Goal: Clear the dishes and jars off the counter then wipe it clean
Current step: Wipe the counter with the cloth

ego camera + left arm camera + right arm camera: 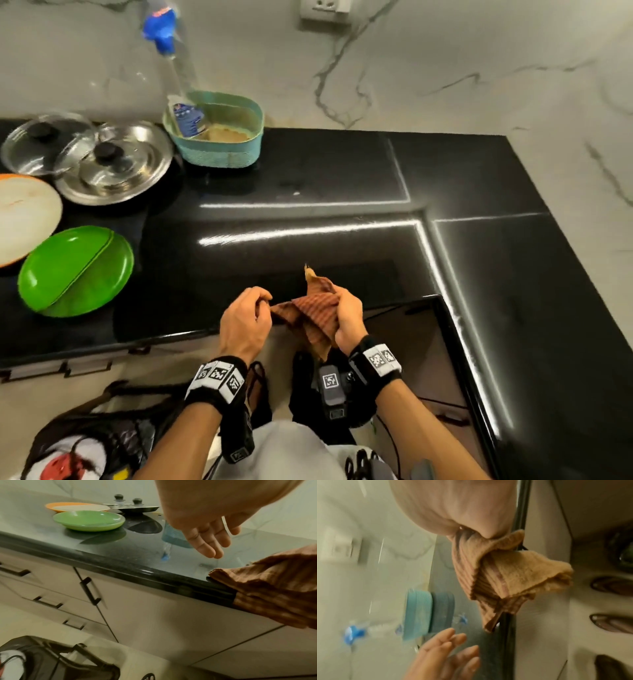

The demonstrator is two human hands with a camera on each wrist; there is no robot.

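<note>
1. A black polished counter (pixel 308 171) is filling the middle of the head view, with a marble-veined wall rising behind it in the upper frame.
2. At the lower centre, the right hand (pixel 347 317) is gripping a bunched brown striped cloth (pixel 313 311) over the counter's front edge.
3. The left hand (pixel 245 318) is hovering just beside the cloth, fingers relaxed and holding nothing in the left wrist view.
4. The wiping step appears to be starting; next, the cloth needs spreading flat.
5. A green plate (pixel 75 270), steel lids (pixel 113 164) and a teal basket (pixel 219 150) are sitting at the left.
</note>
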